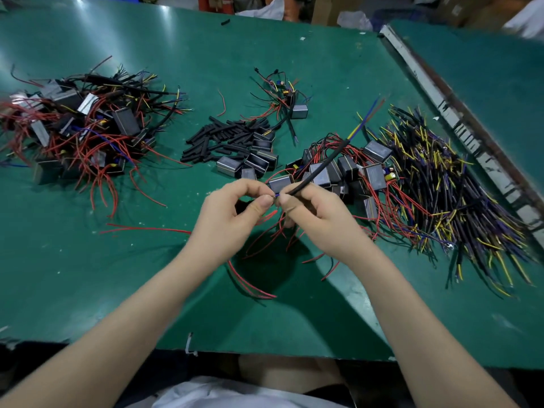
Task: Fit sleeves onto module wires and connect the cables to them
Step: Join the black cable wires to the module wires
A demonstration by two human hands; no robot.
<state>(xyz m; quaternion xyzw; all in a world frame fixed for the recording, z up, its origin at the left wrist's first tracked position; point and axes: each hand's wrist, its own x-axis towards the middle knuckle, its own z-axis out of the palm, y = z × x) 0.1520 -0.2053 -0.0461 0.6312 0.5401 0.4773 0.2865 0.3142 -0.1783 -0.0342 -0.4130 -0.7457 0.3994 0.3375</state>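
Two hands [232, 207], one black cable [321, 166] held, and three wired-module heaps [85, 125]; sleeves too many to count.

Single head view: looks forward and down from above my hands, close over the near table [88, 275] edge, wide-angle.

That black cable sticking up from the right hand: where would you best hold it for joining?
Judging by its pose, low on the black jacket of the cable, just behind the bared blue tip, pinched from below and the right as the right hand does. The left hand pinches the module wire opposite; the free end slants away.
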